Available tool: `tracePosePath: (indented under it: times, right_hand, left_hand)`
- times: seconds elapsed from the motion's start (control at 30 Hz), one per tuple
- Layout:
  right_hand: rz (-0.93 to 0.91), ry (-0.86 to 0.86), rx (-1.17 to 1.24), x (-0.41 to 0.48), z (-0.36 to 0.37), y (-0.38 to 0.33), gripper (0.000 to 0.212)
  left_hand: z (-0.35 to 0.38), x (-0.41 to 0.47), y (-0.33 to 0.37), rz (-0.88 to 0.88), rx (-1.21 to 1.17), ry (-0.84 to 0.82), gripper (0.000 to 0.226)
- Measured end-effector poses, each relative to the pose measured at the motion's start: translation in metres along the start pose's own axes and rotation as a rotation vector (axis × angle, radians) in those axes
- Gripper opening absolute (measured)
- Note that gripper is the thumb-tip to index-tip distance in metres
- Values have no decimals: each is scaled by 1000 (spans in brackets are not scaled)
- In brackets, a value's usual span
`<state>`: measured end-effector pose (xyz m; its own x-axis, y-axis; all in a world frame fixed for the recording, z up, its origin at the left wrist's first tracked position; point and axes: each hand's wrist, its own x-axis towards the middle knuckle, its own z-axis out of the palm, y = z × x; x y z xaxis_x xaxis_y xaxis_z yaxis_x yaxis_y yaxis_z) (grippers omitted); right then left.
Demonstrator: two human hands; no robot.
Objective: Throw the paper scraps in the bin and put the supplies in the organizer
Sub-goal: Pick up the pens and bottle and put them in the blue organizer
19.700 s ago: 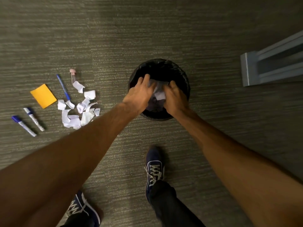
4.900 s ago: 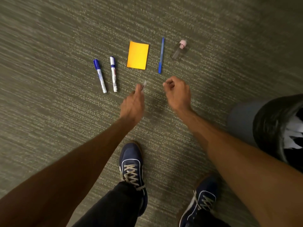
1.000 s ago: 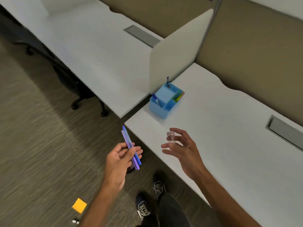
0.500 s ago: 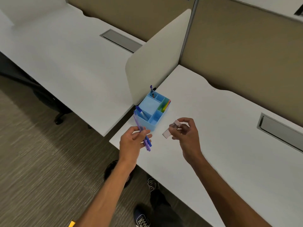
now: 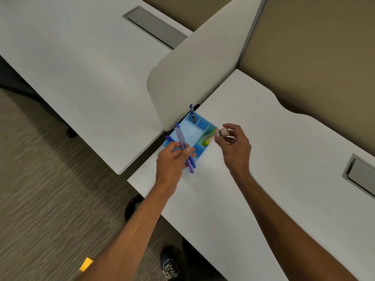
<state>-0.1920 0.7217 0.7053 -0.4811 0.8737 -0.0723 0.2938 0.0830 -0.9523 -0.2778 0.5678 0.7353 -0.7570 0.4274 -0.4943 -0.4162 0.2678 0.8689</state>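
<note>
Fingers point(image 5: 218, 139) of the right hand point(image 5: 235, 148) are pinched on a small clear vial point(image 5: 213, 135), held slantwise over the blue organizer point(image 5: 199, 154) on the bench point(image 5: 263, 159), while pens point(image 5: 183, 146) are gripped, tips toward it, in the left hand point(image 5: 172, 161).
</note>
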Motion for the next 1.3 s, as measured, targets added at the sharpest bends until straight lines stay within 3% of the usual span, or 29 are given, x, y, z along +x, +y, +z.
tracePosePath:
  times: [0.27, 0.53, 0.67, 1.3]
  right_hand:
    - [-155, -59, -208, 64, 37, 23, 21]
    - [-342, -223, -698, 97, 66, 44, 29]
    - [-427, -292, -876, 105, 75, 52, 23]
    - [-478, -458, -1149, 122, 84, 60, 23]
  left_hand:
    - [9, 19, -3, -64, 7, 34, 29]
    - [8, 28, -3, -76, 21, 48, 31]
    - [5, 32, -5, -89, 19, 53, 32]
    - [-2, 41, -11, -102, 13, 54, 32]
